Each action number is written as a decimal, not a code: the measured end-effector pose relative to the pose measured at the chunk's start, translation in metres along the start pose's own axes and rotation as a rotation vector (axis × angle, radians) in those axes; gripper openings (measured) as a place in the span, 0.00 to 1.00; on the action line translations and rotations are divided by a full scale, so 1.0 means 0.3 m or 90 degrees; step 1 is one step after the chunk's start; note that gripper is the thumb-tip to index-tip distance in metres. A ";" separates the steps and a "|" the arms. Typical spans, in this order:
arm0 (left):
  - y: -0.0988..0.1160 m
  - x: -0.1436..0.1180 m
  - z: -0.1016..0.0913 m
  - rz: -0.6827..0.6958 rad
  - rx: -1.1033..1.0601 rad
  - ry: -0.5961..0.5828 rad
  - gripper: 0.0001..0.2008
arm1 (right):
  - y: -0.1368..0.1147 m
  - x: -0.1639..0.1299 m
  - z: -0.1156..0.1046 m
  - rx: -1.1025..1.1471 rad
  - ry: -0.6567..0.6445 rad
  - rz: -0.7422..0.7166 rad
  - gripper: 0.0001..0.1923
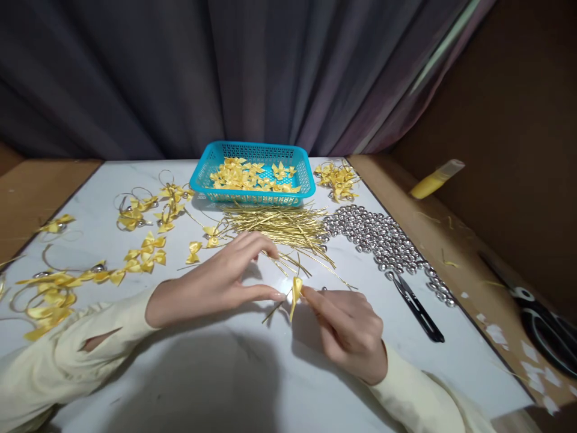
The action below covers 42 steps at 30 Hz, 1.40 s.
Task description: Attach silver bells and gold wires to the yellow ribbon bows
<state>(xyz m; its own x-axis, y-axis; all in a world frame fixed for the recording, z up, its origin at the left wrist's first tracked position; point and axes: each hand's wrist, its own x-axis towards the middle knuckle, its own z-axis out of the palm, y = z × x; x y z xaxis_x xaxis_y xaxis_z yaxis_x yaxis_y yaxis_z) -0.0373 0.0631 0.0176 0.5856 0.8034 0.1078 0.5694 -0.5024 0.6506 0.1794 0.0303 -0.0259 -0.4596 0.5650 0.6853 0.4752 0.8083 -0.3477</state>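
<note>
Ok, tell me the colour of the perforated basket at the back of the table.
The basket is turquoise blue, holding yellow ribbon bows; the head view shows it clearly.

Home craft table (252, 373), curtain (225, 72) behind, ribbon bows (148, 249), silver beads (378, 237)

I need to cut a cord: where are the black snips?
In the head view, the black snips lie on the white table, right of the right hand, below the silver beads.

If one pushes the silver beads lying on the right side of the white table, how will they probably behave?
The silver beads look round and glossy, so a push would probably send them rolling and scattering. They lie loose in a heap near the table edge, so some could roll off. Each looks small and probably light, and the smooth surface may make them slippery to pinch.
</note>
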 end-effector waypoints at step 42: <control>0.049 -0.011 0.132 -0.278 -0.343 -0.026 0.15 | -0.031 0.016 0.001 0.130 -0.156 0.225 0.10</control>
<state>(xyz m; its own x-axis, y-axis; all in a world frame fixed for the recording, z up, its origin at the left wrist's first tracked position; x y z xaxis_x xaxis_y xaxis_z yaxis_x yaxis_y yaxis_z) -0.0081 0.0404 -0.0029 0.3955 0.8776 -0.2711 0.3983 0.1021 0.9116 0.1726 0.0255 -0.0195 -0.4719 0.8136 0.3397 0.4879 0.5619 -0.6680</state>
